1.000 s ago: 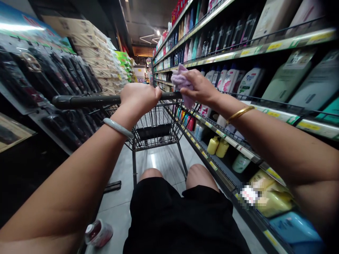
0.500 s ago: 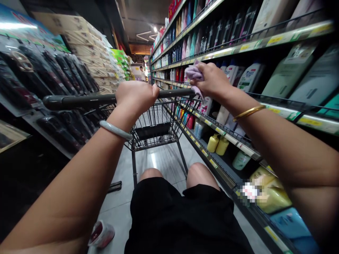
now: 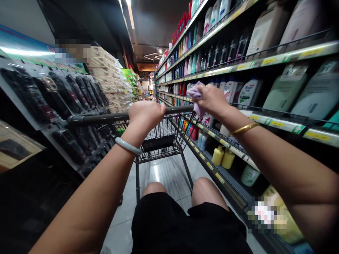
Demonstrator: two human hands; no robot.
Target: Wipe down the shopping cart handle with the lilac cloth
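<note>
- L hand (image 3: 147,114) wrapped round dk-grey tubular cart handle (image 3: 95,118), betw. its ends
- R hand (image 3: 213,98) clutching crumpled lilac fabric cloth (image 3: 195,93), at handle's R end
- Blk wire shopping cart (image 3: 159,143) beyond & below handle
- 2 yellow plastic pump bottles (image 3: 218,156) R of cart, on lower shelf (image 3: 234,178) nr its front edge

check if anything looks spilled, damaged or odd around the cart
Nothing stands out as spilled or damaged. The lilac cloth is bunched in the right hand at the cart handle; pixelation hides part of the yellow packages at lower right.
</note>
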